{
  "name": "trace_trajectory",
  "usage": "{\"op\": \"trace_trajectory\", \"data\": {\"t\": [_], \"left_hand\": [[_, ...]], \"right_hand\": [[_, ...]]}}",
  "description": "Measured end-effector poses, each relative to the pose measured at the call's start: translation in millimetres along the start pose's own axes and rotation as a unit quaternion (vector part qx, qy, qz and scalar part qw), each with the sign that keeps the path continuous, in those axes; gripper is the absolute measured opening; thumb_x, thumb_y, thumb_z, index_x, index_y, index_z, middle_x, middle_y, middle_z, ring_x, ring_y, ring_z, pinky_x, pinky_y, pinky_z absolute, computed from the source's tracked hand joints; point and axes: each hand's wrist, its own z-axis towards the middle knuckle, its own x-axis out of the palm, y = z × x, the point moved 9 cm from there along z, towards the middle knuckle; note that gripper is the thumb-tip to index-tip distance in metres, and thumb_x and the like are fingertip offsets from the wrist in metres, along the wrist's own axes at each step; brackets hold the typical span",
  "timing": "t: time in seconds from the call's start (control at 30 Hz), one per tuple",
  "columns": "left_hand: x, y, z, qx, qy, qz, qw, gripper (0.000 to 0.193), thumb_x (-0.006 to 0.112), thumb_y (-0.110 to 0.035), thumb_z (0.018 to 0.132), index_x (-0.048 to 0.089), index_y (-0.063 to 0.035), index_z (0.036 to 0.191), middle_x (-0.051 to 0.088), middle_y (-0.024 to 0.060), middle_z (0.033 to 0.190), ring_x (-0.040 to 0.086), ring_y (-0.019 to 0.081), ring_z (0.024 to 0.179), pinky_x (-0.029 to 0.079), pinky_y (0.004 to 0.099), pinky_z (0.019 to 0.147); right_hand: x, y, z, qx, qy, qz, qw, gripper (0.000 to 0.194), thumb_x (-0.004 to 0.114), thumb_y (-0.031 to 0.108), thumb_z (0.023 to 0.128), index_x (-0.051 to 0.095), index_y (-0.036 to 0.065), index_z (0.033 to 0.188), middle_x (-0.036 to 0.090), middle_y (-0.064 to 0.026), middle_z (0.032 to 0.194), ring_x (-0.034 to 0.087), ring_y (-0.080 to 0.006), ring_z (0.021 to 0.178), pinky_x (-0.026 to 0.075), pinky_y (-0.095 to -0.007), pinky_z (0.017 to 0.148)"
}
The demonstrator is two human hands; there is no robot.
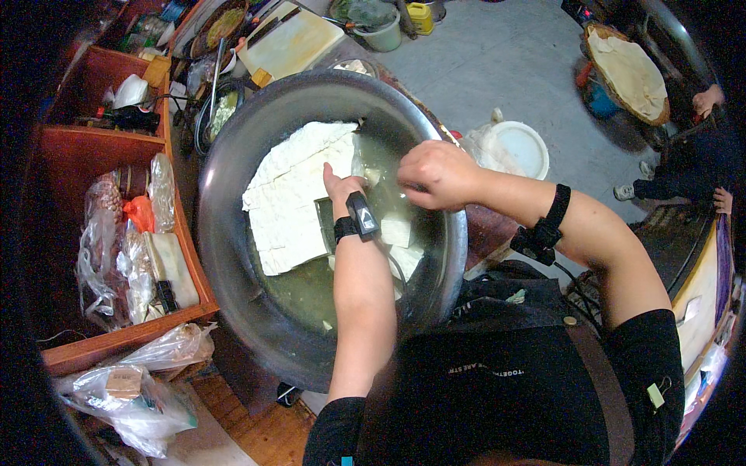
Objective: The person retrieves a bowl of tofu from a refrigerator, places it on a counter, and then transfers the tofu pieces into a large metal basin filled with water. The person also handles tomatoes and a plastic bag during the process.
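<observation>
A large round metal basin [230, 303] stands before me, holding cloudy liquid. In it sits a wide white slab of what looks like tofu [288, 215], scored into blocks, with a rectangular gap at its lower right. Loose white pieces [396, 232] lie in the liquid to the right. My left hand [345, 187] is at the slab's right edge, thumb raised; its other fingers are mostly hidden, so a grip cannot be made out. Over the basin's right side, my right hand [434, 173] hangs with curled fingers; its palm is out of sight.
A wooden compartment box [189, 256] with bagged goods borders the basin on the left. Beyond the basin are a cutting board [291, 43] with a knife and a bucket [382, 35]. A white lidded tub [524, 148] stands right. Another person's hand [708, 100] shows far right.
</observation>
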Motion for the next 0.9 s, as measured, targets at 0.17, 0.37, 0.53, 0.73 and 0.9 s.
{"op": "trace_trajectory", "data": {"t": [0.17, 0.37, 0.53, 0.73, 0.9], "left_hand": [[19, 19, -42, 0.031, 0.096, 0.048, 0.994, 0.084, 0.07, -0.057, 0.087, 0.046, 0.0005, 0.144, 0.045, 0.0275, 0.148, 0.04, 0.0444, 0.137, 0.02, 0.0594, 0.119], [-3, 21, -87, 0.108, -0.026, 0.096, 0.989, 0.051, 0.081, -0.041, 0.085, 0.065, -0.0023, 0.114, 0.068, 0.0188, 0.12, 0.06, 0.04, 0.113, 0.041, 0.06, 0.103], [-4, 14, -109, 0.098, 0.049, 0.098, 0.989, 0.047, 0.077, -0.027, 0.091, 0.057, -0.0077, 0.13, 0.063, 0.0161, 0.13, 0.057, 0.0375, 0.122, 0.043, 0.0595, 0.102], [23, 17, -154, 0.095, 0.167, 0.275, 0.942, 0.04, 0.077, -0.012, 0.089, 0.064, -0.0049, 0.126, 0.069, 0.0116, 0.121, 0.066, 0.0288, 0.112, 0.053, 0.0441, 0.099], [51, 58, -170, 0.077, 0.204, 0.447, 0.867, 0.04, 0.079, -0.009, 0.085, 0.066, -0.0052, 0.122, 0.07, 0.0077, 0.118, 0.068, 0.0246, 0.108, 0.055, 0.0417, 0.093]], "right_hand": [[2, -2, 0, 0.012, 0.007, 0.013, 1.0, 0.017, 0.067, 0.022, 0.078, 0.067, 0.006, 0.076, 0.066, -0.0157, 0.081, 0.066, -0.0387, 0.084, 0.053, -0.051, 0.079], [2, -5, -1, 0.021, 0.001, 0.001, 1.0, 0.018, 0.068, 0.024, 0.078, 0.068, 0.006, 0.077, 0.067, -0.0159, 0.081, 0.067, -0.0386, 0.086, 0.053, -0.0514, 0.079], [4, -2, 0, -0.001, 0.002, 0.016, 1.0, 0.019, 0.068, 0.025, 0.077, 0.068, 0.006, 0.077, 0.066, -0.016, 0.081, 0.066, -0.0391, 0.085, 0.054, -0.0518, 0.078], [3, -3, -1, -0.003, -0.035, 0.013, 0.999, 0.019, 0.068, 0.025, 0.077, 0.067, 0.006, 0.076, 0.066, -0.0159, 0.078, 0.066, -0.04, 0.081, 0.054, -0.052, 0.075], [1, -2, -1, -0.002, -0.027, 0.007, 1.0, 0.018, 0.068, 0.025, 0.077, 0.068, 0.007, 0.075, 0.066, -0.0154, 0.077, 0.066, -0.0393, 0.08, 0.054, -0.0517, 0.074]]}}
